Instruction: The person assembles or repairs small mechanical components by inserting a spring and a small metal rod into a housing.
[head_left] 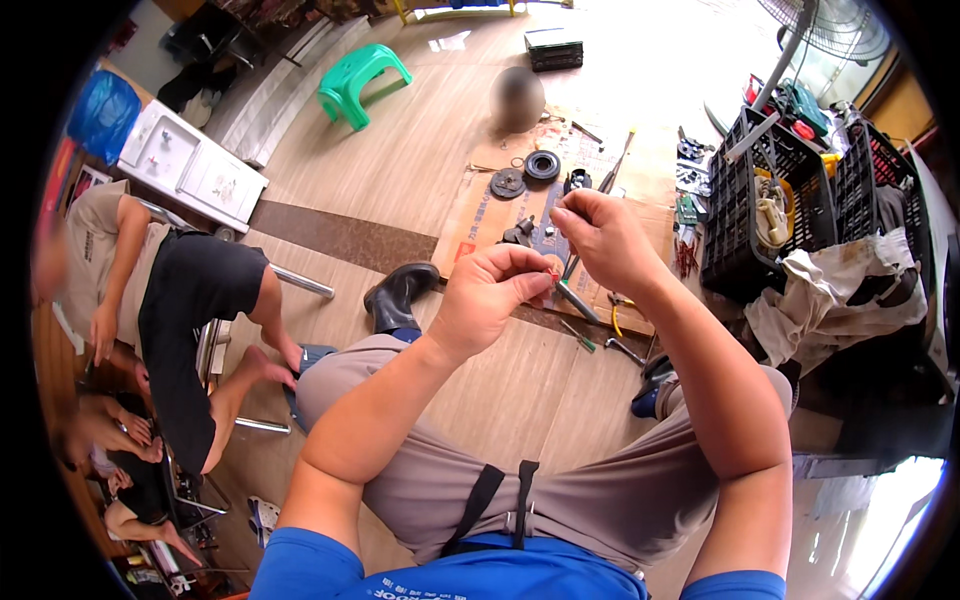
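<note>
My left hand (482,305) is closed in a pinch, with a small red piece (554,275) between thumb and forefinger; its kind is too small to tell. Up and to the right of it, my right hand (612,238) is also closed, thumb against forefinger, and what it may hold cannot be made out. Both hands hang above a flattened cardboard sheet (460,222) on the floor. Beyond them lie a black ring-shaped part (542,165) and a dark round disc (508,183). A grey bar (577,301) lies below the hands, near pliers with yellow handles (616,318).
Black plastic crates (735,225) with tools and cloths stand at the right, near a fan (840,25). A green-handled screwdriver (579,336) and a wrench (625,350) lie near my knees. A green stool (362,80) is at the far left. People (200,300) sit at the left.
</note>
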